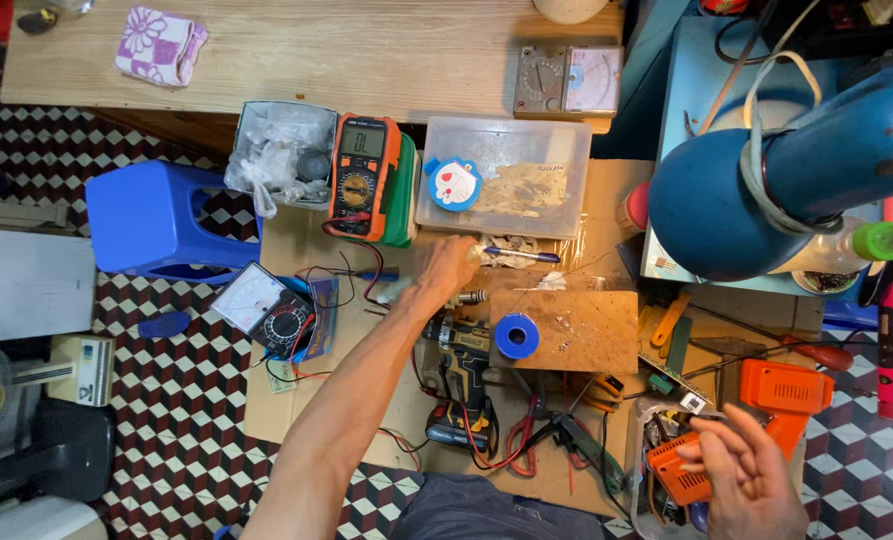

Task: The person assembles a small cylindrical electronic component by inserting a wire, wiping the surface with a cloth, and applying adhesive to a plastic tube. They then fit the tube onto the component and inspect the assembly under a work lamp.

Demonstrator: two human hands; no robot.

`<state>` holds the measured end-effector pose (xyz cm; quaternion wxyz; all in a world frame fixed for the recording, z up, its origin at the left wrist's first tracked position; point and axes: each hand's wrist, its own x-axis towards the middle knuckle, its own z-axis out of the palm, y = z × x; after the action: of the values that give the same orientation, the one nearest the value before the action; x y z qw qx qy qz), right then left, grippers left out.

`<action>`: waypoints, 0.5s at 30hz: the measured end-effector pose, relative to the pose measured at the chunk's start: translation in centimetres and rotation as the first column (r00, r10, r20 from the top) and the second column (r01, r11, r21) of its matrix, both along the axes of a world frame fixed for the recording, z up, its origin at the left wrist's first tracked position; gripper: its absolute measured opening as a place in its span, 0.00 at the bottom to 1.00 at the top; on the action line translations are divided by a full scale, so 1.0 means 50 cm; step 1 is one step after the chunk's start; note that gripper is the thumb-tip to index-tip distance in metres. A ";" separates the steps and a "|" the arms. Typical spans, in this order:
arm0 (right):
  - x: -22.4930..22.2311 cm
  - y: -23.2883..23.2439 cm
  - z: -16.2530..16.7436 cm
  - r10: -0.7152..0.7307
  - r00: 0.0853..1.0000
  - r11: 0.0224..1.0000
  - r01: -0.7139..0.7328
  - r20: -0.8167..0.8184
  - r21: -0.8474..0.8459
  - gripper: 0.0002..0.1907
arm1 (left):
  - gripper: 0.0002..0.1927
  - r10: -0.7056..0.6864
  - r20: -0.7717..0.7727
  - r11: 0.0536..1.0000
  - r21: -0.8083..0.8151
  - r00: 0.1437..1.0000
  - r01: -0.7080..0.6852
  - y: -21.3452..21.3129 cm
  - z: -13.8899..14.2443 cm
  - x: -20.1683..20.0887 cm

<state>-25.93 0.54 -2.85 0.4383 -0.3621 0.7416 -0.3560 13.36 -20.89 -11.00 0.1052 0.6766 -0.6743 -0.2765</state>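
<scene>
**Reaching across a very crowded floor bench**

The left hand (447,265) is stretched out toward 12 o'clock and pinches a blue pen-like tool (522,256) at its near end, fingers curled around it; the tool lies flat, tip pointing to 3 o'clock, just below the clear plastic box (504,178). The right hand (747,480) sits down at 5 o'clock, fingers loosely spread, resting against an orange ribbed plastic part (675,470). Whether it really grips that part is hard to tell.

Stuff that could bite here: the arm hangs right over the yellow-and-black drill (464,385) and a tangle of red and black test leads (352,285). A dragged wrist could snag a lead and tug the orange multimeter (364,175) off the cardboard. The blue solder spool (516,335) is round and sits free on the rough wooden board (567,330), so a bump could send it rolling.

Textures are a real mix: glossy moulded plastic on the blue stool (152,220) at 9 o'clock, scuffed chipboard, soft crinkly bags in the grey tub (285,150), and a hard checkered tile floor (182,400) under it all.
</scene>
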 end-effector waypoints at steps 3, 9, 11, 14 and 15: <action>-0.050 0.098 -0.114 -0.031 0.999 0.999 0.031 -0.010 0.031 0.28 | 0.15 0.043 0.040 0.990 0.133 0.998 -0.048 -0.007 -0.027 -0.016; -0.054 0.220 -0.256 -0.171 0.984 0.918 0.176 -0.045 0.355 0.36 | 0.30 0.082 0.076 0.973 0.211 0.994 -0.097 -0.013 -0.037 -0.031; -0.029 0.231 -0.256 -0.215 0.976 0.924 0.212 -0.029 0.318 0.36 | 0.28 0.141 0.039 0.970 0.192 0.989 -0.146 -0.012 -0.041 -0.032; -0.012 0.240 -0.243 -0.201 0.979 0.896 0.177 0.018 0.407 0.34 | 0.27 0.200 0.000 0.966 0.169 0.980 -0.197 -0.007 -0.052 -0.038; -0.006 0.241 -0.241 -0.182 0.982 0.879 0.142 0.046 0.455 0.33 | 0.27 0.220 -0.007 0.964 0.156 0.976 -0.216 -0.008 -0.055 -0.039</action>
<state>-26.24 12.58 -14.89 0.5107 -0.1720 0.8116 -0.2256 11.40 -21.30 -13.77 0.0903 0.7494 -0.5711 -0.3226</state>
